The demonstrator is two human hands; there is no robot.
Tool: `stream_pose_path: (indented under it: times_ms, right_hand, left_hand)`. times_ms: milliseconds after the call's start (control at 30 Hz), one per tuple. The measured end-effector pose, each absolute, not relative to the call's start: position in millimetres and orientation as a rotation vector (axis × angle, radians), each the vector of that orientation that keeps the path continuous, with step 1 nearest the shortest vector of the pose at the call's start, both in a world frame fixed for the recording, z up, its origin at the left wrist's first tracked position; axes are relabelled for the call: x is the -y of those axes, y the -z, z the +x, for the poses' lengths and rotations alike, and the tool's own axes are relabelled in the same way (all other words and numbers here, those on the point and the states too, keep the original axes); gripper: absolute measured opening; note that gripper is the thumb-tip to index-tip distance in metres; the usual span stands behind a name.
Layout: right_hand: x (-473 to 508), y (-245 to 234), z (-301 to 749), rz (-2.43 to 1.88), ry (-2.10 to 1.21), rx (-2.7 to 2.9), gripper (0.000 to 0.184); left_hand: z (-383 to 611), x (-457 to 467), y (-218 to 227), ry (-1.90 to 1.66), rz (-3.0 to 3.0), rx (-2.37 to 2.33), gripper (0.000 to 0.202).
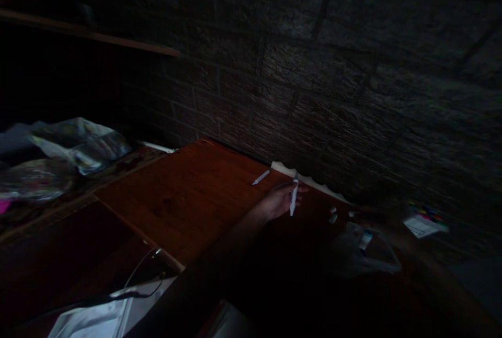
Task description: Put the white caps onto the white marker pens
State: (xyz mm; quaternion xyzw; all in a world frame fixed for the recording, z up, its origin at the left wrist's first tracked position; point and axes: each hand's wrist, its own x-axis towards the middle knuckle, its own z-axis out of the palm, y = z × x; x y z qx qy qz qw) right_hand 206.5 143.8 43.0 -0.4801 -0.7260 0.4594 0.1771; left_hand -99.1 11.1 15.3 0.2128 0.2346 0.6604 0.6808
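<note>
The room is very dark. My left hand [279,201] reaches out over a reddish wooden table [188,196] near the brick wall, its fingers closed round a white pen [293,198] held almost upright. A second white pen [261,177] lies flat on the table just left of and behind the hand. Two small pale caps or bits [333,215] lie to the right of the hand. My right hand does not show in the gloom.
A clear plastic bag [364,251] lies right of the hand, and a paper with coloured marks [425,221] further right. Crumpled bags [78,144] sit at the left. White papers and a cable [117,301] lie at the bottom left. A shelf [98,34] hangs on the wall.
</note>
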Motion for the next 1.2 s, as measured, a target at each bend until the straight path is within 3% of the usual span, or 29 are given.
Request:
stream_pose_path:
  times_ms: [333,700,1200]
  right_hand:
    - [-143,-55,201,-1.544,-1.046,2.075,0.056]
    - [-107,-156,108,-0.945,-1.144,2.431,0.052]
    - [-99,-154,99,-0.902,-1.294,2.577,0.043]
  left_hand:
    - [-95,-10,-13,-1.402,0.498,-0.535,0.023]
    - [-90,-1,-20,-1.233,0.683,-0.562,0.031]
    - [-86,-2,-20,-1.215,0.789,-0.583,0.037]
